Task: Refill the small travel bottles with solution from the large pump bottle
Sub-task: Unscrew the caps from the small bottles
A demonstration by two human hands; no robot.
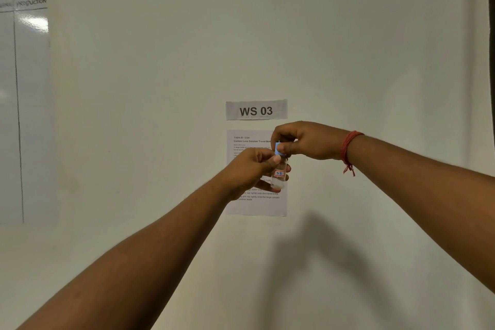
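A small clear travel bottle [279, 176] with a red-and-blue handwritten label is held up in front of the wall, upright. My left hand [250, 169] grips its body from the left, fingers wrapped behind it. My right hand [302, 140] pinches the bottle's blue cap [278, 148] from above, thumb and fingers around it. The cap sits on the bottle's neck. The large pump bottle is not in view.
A white wall fills the view. A "WS 03" sign [256, 110] and a printed task sheet [255, 195] hang behind my hands. A whiteboard [24, 104] is at the far left. A red thread band [348, 150] circles my right wrist.
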